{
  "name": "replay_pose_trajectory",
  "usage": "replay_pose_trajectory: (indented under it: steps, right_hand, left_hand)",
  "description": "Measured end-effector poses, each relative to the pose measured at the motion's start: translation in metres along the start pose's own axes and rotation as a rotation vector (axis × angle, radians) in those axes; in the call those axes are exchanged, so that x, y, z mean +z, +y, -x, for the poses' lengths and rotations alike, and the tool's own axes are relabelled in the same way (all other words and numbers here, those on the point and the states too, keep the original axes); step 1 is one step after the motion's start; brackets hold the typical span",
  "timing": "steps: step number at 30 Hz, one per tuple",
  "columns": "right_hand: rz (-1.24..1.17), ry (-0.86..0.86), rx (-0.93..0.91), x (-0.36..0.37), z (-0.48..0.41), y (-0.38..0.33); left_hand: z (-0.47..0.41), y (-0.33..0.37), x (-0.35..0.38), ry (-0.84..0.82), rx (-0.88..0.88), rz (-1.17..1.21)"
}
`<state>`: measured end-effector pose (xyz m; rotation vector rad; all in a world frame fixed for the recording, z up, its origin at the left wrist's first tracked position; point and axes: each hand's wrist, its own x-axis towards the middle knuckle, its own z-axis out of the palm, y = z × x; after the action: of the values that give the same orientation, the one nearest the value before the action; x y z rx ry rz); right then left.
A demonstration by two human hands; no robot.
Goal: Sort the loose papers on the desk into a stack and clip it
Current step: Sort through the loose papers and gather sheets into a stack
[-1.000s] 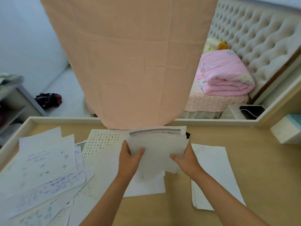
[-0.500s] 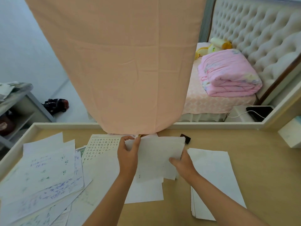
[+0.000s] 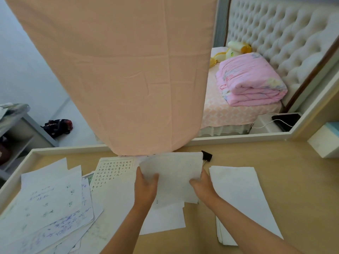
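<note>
The desk (image 3: 293,189) looks like pale wood laminate, smooth and matt. The held sheets (image 3: 174,173) are thin matt paper, faintly see-through. The binder clip (image 3: 207,155) beyond them is black with a dull sheen. The hanging cloth (image 3: 119,79) is creased peach fabric, the headboard (image 3: 275,33) is padded and tufted, and the quilt (image 3: 251,81) is puffy pink cloth.

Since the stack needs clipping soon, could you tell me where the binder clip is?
In the head view, the black binder clip lies far back on the desk, right of centre, beyond the top right corner of the held sheets.
</note>
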<state>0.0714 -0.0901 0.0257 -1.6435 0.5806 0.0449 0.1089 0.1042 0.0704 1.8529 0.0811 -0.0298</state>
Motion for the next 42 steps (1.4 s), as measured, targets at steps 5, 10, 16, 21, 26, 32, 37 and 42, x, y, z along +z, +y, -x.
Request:
replay_pose_trajectory:
  steps: [5, 10, 16, 21, 26, 32, 37, 42]
  right_hand:
    - [0.288, 0.307, -0.44, -0.004, 0.008, -0.029]
    - [0.756, 0.144, -0.904, -0.009, 0.012, -0.091]
    - [0.35, -0.07, -0.305, 0.004, 0.012, -0.087]
    - [0.079, 0.006, -0.077, -0.007, 0.025, -0.066]
    - [0.007, 0.02, 0.003, 0.01, 0.042, -0.033]
    - [-0.006, 0.063, 0.029, 0.036, 0.057, 0.004]
    - [-0.037, 0.214, -0.008, 0.041, 0.055, 0.008]
    - [0.074, 0.138, -0.008, 0.049, 0.057, 0.014]
  left_hand:
    - [-0.003, 0.0, -0.009, -0.063, 0.119, -0.15]
    - [-0.017, 0.036, -0.024, -0.152, 0.539, -0.502]
    - [-0.035, 0.038, -0.064, -0.283, 0.522, -0.775]
    - [-0.05, -0.001, -0.127, -0.275, 0.109, -0.703]
    - [-0.025, -0.023, -0.123, -0.075, -0.171, 0.175]
    - [0.014, -0.057, -0.099, 0.035, -0.19, 0.224]
    - [0.012, -0.055, -0.093, 0.151, -0.048, 0.214]
    - [0.002, -0.05, -0.091, 0.182, -0.091, 0.23]
